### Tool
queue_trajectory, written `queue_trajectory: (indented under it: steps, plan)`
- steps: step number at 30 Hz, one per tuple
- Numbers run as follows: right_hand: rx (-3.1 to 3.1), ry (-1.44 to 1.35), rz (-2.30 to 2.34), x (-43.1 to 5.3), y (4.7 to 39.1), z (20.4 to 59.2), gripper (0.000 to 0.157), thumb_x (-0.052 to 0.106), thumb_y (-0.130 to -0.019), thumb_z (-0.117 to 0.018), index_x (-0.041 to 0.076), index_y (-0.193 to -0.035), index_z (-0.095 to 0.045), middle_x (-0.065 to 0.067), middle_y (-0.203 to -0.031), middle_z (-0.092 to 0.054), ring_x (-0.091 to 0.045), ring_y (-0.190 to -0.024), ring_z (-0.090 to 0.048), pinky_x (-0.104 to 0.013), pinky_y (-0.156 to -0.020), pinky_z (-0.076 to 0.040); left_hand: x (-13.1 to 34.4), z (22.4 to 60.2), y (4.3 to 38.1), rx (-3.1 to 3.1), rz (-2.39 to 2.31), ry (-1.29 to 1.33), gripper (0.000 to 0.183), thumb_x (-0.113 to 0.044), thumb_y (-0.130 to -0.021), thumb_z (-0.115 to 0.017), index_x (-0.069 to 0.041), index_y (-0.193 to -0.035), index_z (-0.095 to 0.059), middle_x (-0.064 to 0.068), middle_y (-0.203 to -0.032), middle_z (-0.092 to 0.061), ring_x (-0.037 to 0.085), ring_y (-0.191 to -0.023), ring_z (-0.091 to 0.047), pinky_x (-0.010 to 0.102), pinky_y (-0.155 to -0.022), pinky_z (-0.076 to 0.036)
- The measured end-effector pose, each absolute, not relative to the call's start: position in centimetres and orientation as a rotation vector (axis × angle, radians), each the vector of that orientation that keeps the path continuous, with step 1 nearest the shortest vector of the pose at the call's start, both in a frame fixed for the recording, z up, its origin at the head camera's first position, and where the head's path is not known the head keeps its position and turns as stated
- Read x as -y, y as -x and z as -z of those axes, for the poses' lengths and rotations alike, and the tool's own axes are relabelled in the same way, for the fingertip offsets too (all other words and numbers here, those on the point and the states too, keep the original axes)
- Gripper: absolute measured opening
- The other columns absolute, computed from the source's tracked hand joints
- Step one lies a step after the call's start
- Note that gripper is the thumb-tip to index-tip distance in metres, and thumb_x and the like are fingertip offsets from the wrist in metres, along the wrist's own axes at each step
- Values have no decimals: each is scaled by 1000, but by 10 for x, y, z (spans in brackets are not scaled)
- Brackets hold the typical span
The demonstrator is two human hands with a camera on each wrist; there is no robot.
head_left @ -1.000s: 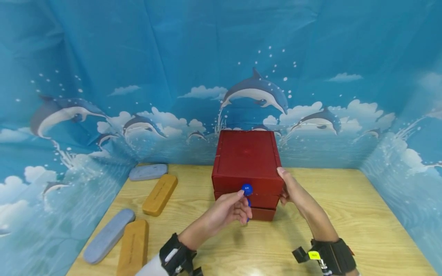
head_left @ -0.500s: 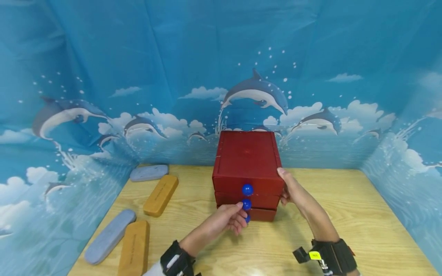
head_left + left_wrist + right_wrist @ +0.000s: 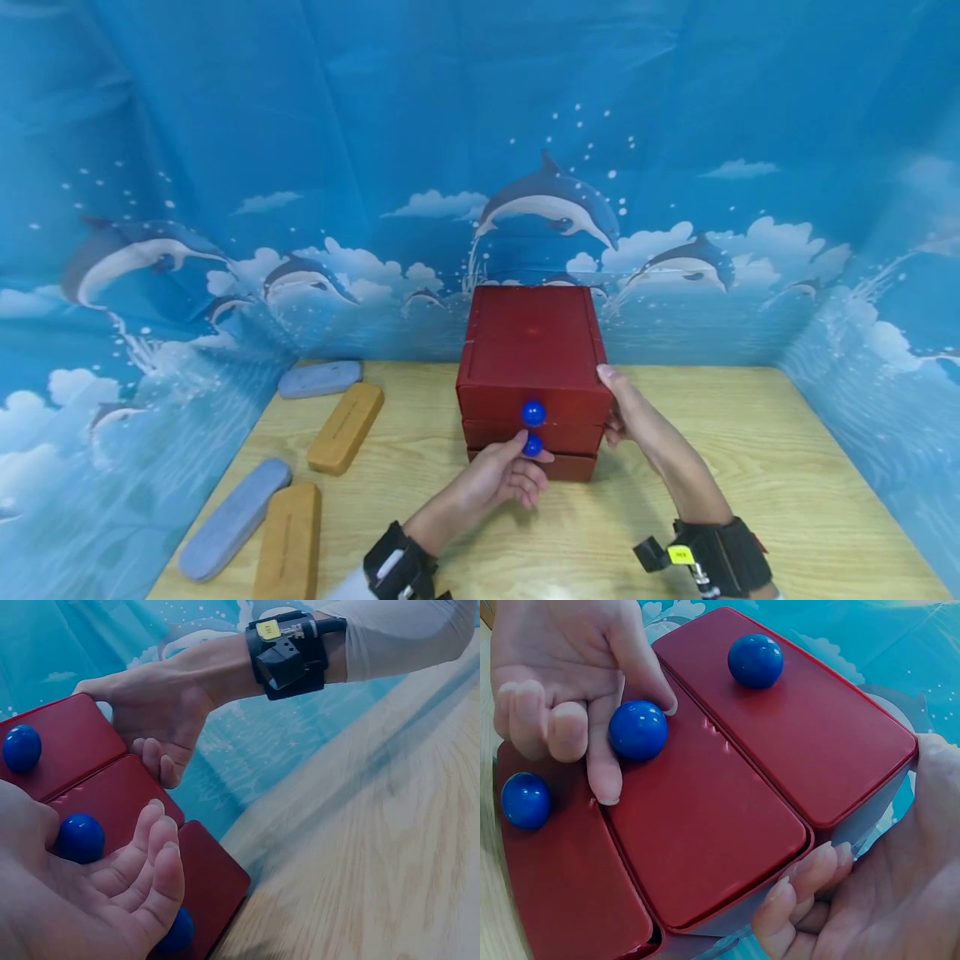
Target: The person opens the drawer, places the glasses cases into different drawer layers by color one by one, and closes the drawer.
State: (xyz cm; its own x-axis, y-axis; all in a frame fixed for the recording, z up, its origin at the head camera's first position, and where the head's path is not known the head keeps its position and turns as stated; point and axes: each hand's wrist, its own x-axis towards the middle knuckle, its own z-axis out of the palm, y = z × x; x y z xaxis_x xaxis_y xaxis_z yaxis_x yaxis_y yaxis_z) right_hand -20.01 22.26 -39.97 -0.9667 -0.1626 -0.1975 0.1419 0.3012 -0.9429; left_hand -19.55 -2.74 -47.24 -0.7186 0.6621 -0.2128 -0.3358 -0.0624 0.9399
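Observation:
A dark red chest [image 3: 532, 342] of three stacked drawers stands at the back middle of the table, a round blue knob on each drawer front. My left hand [image 3: 497, 477] has its thumb and index finger on either side of the middle knob [image 3: 637, 730], pinching it; the other fingers are loosely curled below. Above it is the top knob [image 3: 533, 413]. The bottom knob [image 3: 526, 800] is hidden by the left hand in the head view. My right hand [image 3: 632, 408] grips the chest's right side, thumb at the top edge and fingers bent against the side. All the drawers look closed.
On the left of the wooden table [image 3: 750, 467] lie two grey-blue oblong cases [image 3: 236, 518] and two orange-brown ones [image 3: 346, 428]. A blue dolphin-print curtain [image 3: 375, 167] surrounds the back and sides.
My left hand has moved down from the top knob to the middle knob, and its thumb and index finger now flank it. My right hand has stayed on the chest's side.

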Motion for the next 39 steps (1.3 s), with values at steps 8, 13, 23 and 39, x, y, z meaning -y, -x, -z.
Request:
queue_trajectory:
  steps: [8,13,23,39]
  plan:
    - [-2326,38,1735,-224,201,402,65,68,-106,-19,8,-107,-43,-1,-65,-39,-17,-56,-40,-31,-60,-45,26,476,196,-1508,-1878,-375,67,-47,-112,-36,14,-130,-57,-6,-83,-74,6,-69,-66,22,-68,-56]
    - [-2320,24,1738,-222,200,402,63,68,-106,-18,11,-91,-42,-1,-65,-39,-16,-56,-40,-30,-60,-45,27,476,195,-1490,-1890,-365,59,-46,-112,-38,8,-119,-60,-6,-82,-73,8,-68,-67,22,-66,-55]
    - [-2336,-5,1730,-222,200,402,67,70,-105,-19,9,-95,-45,-1,-63,-40,-17,-55,-41,-32,-62,-46,27,479,185,-1498,-1901,-355,57,-47,-111,-40,5,-114,-63,-5,-80,-73,8,-67,-67,23,-66,-56]
    - [-2339,24,1728,-222,200,401,66,68,-106,-18,8,-100,-44,-1,-62,-42,-15,-55,-42,-29,-58,-44,37,479,157,-1462,-1866,-373,53,-52,-108,-45,-3,-111,-63,-3,-84,-72,9,-68,-66,22,-67,-55]
